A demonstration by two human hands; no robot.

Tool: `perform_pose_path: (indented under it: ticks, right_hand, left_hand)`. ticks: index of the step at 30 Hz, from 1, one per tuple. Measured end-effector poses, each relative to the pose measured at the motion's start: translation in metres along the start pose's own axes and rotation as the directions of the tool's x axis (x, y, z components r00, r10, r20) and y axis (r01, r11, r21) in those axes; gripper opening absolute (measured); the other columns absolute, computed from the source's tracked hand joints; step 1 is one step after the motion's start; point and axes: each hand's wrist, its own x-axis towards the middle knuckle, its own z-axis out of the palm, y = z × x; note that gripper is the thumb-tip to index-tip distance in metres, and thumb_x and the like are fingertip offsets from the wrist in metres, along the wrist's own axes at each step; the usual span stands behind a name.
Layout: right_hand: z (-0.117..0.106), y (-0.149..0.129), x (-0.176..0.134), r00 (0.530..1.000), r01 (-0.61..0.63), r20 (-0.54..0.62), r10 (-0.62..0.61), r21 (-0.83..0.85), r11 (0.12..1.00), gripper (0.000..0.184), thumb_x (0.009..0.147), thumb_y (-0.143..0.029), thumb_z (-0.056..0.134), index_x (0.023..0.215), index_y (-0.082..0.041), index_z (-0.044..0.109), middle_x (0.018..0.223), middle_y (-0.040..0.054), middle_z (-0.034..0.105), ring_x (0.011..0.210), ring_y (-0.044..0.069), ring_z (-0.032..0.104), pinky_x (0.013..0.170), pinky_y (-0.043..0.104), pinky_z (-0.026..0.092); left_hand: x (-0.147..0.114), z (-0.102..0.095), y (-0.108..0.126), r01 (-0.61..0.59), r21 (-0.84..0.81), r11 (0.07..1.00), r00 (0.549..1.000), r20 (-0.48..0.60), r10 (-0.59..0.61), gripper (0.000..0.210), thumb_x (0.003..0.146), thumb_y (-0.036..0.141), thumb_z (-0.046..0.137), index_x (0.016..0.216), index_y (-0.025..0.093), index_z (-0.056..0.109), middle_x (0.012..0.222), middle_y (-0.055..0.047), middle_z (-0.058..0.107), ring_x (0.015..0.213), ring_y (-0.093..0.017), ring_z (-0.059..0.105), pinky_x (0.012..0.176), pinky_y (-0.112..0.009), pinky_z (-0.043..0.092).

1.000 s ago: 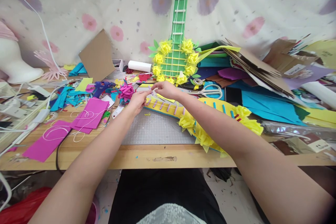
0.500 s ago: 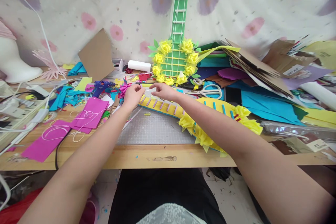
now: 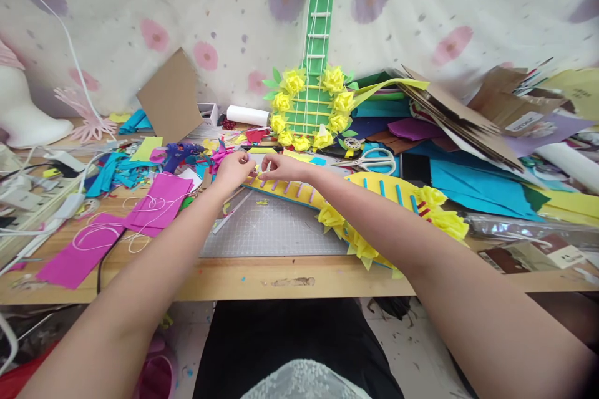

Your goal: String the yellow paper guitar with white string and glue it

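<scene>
A yellow paper guitar with a blue edge lies slanted across the grey cutting mat. Purple strips cross its neck, blue and red strips cross its body, and yellow paper flowers sit along the rim. Over the far left end of the neck, my left hand is closed in a pinch; whatever it holds is too small to make out. Close beside it, my right hand curls thumb and forefinger toward the left fingertips, above the neck. Any thread or strip between these fingers cannot be made out.
Behind stands a green paper guitar with yellow flowers. Scissors and a phone lie to the right, near stacked cardboard. On the left are a blue glue gun, magenta sheets, scraps and cords.
My right hand has moved slightly left and its fingers have curled in, so both hands' fingertips are closer together. The view has shifted slightly.
</scene>
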Motion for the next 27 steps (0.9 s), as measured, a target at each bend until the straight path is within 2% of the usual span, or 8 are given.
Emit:
perform_pose_path:
  ticks: [4,7,11,14,19,22,24,27]
  right_hand:
    - [0.002,-0.002,0.005,0.999,-0.028,-0.038,0.025,-0.056,0.998,0.012,0.079,-0.025,0.059,0.073,-0.017,0.053,0.073,-0.0003,0.061,0.058,0.007,0.05,0.053,0.019,0.036]
    - [0.001,-0.002,0.006,0.999,-0.035,-0.011,0.035,0.015,0.999,0.013,0.082,-0.025,0.055,0.072,-0.016,0.056,0.07,-0.0007,0.06,0.054,0.005,0.045,0.051,0.019,0.034]
    - [-0.004,0.003,0.004,0.998,-0.037,0.061,0.031,0.095,0.995,0.018,0.082,-0.031,0.055,0.077,-0.014,0.061,0.068,-0.0013,0.058,0.049,0.004,0.037,0.046,0.019,0.029]
    - [-0.005,0.006,0.004,0.997,-0.032,0.077,0.024,0.093,0.995,0.022,0.08,-0.034,0.057,0.081,-0.014,0.064,0.073,0.0,0.06,0.052,0.004,0.039,0.048,0.018,0.031]
    - [-0.005,0.005,0.007,0.998,-0.042,0.04,0.04,0.07,0.997,0.029,0.083,-0.039,0.052,0.088,-0.014,0.066,0.08,0.0013,0.06,0.055,0.005,0.041,0.05,0.018,0.034]
    - [-0.003,0.003,0.011,0.997,-0.074,-0.033,0.075,0.033,0.997,0.025,0.084,-0.031,0.049,0.09,-0.014,0.066,0.079,0.0009,0.061,0.054,0.005,0.04,0.051,0.018,0.035]
    - [-0.001,0.002,0.013,0.993,-0.07,-0.098,0.067,-0.026,0.997,0.019,0.083,-0.025,0.051,0.086,-0.013,0.066,0.079,0.0011,0.062,0.059,0.005,0.045,0.057,0.017,0.037]
    - [0.004,-0.001,0.014,0.988,-0.047,-0.153,0.03,-0.112,0.993,0.015,0.082,-0.022,0.053,0.081,-0.014,0.065,0.082,0.0015,0.065,0.069,0.007,0.053,0.064,0.017,0.039]
  left_hand:
    - [0.002,0.0,-0.001,0.029,0.029,0.999,0.999,0.015,-0.029,0.004,0.064,0.014,0.058,0.065,0.017,0.054,0.054,-0.003,0.059,0.052,-0.018,0.061,0.042,-0.02,0.042]
    - [0.001,-0.001,0.0,0.071,0.075,0.995,0.997,0.011,-0.072,0.005,0.066,0.017,0.058,0.063,0.017,0.053,0.053,-0.002,0.055,0.048,-0.017,0.058,0.04,-0.021,0.042]
    - [-0.006,-0.004,0.006,0.222,0.008,0.975,0.969,0.111,-0.222,0.004,0.072,0.017,0.051,0.068,0.016,0.052,0.052,0.002,0.047,0.046,-0.011,0.049,0.045,-0.025,0.049]
    - [-0.009,-0.007,0.008,0.273,0.003,0.962,0.949,0.165,-0.27,0.005,0.075,0.016,0.049,0.07,0.016,0.05,0.053,0.003,0.043,0.044,-0.008,0.042,0.048,-0.027,0.051]
    - [-0.005,-0.009,0.003,0.25,0.035,0.968,0.954,0.164,-0.252,0.009,0.077,0.019,0.053,0.071,0.017,0.046,0.057,0.004,0.043,0.045,-0.007,0.041,0.051,-0.029,0.053]
    - [0.0,-0.009,-0.002,0.185,0.228,0.956,0.967,0.131,-0.218,0.011,0.075,0.022,0.058,0.072,0.018,0.048,0.058,0.003,0.048,0.047,-0.01,0.047,0.053,-0.028,0.051]
    - [0.003,-0.008,-0.006,0.13,0.355,0.926,0.975,0.123,-0.184,0.012,0.072,0.024,0.062,0.073,0.019,0.051,0.058,0.002,0.051,0.05,-0.013,0.053,0.055,-0.028,0.051]
    - [0.006,-0.005,-0.008,0.123,0.326,0.937,0.98,0.111,-0.168,0.011,0.073,0.023,0.061,0.077,0.019,0.052,0.064,0.0,0.056,0.055,-0.015,0.059,0.056,-0.028,0.05]
